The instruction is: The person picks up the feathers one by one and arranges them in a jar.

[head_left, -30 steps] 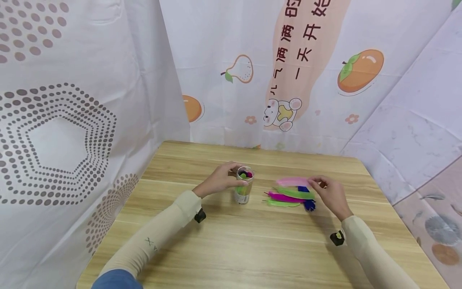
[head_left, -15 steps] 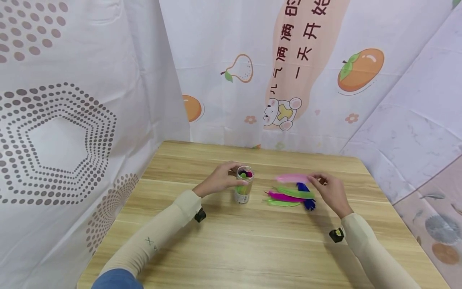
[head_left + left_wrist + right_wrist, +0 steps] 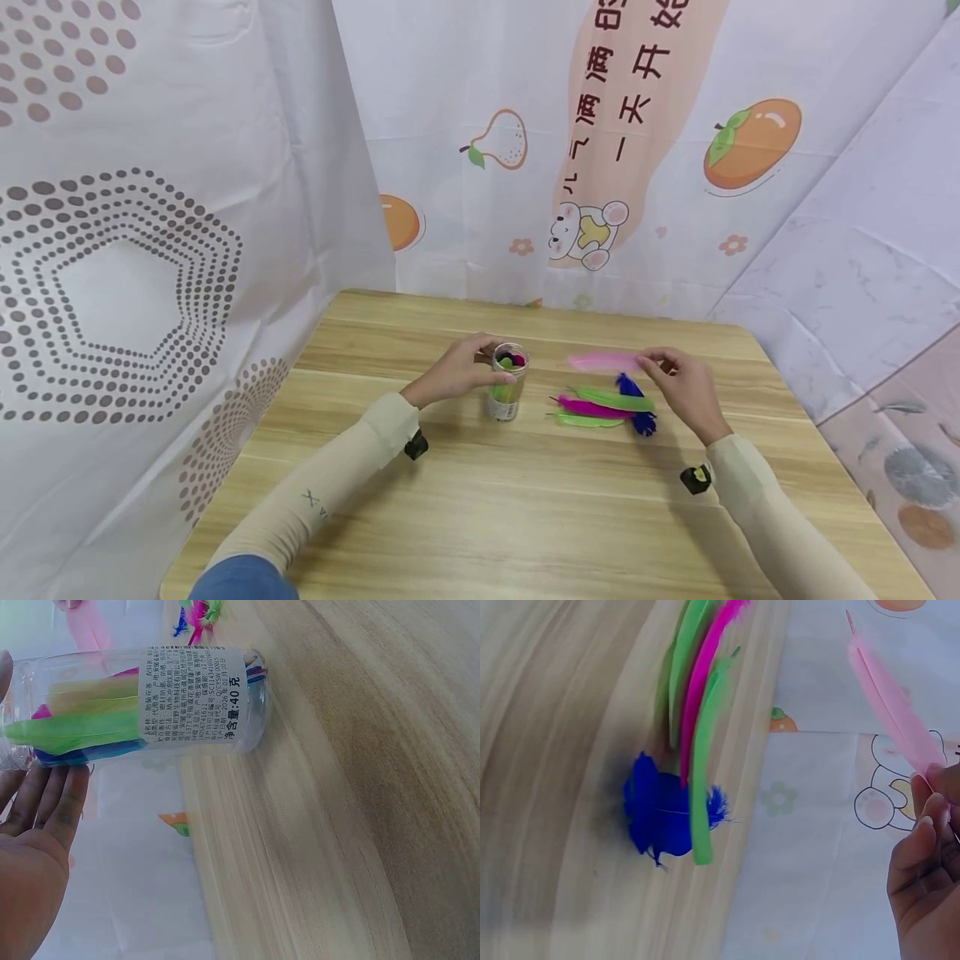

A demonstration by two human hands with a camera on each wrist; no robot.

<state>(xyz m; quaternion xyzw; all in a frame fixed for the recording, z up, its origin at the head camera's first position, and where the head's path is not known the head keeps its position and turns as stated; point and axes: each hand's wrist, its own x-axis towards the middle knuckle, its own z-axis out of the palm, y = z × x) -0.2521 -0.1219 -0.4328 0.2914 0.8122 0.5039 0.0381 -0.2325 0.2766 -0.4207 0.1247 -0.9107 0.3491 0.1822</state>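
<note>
The table (image 3: 480, 517) is a smooth footing for the tall clear jar (image 3: 169, 705), so I judge that a sideways knock could tip it, most likely if my hold went slack. Its mouth is crowded with feathers, and anything pushed against them could snag and fold. The loose heap beside it lies crossed: two green feathers (image 3: 698, 780) and a magenta feather (image 3: 697, 675) over blue plumage (image 3: 661, 814). If my sleeve brushed one, others might drag along. The pink feather (image 3: 885, 701) looks soft, and I have it by the broad end with its bare quill pointing toward the jar; a bump on that quill could bend it or twist it free.

My left hand (image 3: 459, 368) is wrapped round the upper part of the jar, thumb on the near side and fingers behind, with the jar standing upright or nearly so on the table. My right hand (image 3: 686, 393) is drawn almost closed, thumb and fingertips pinching the pink feather, which appears lifted beyond the heap, apart from the jar. How hard I squeeze, I cannot tell.
</note>
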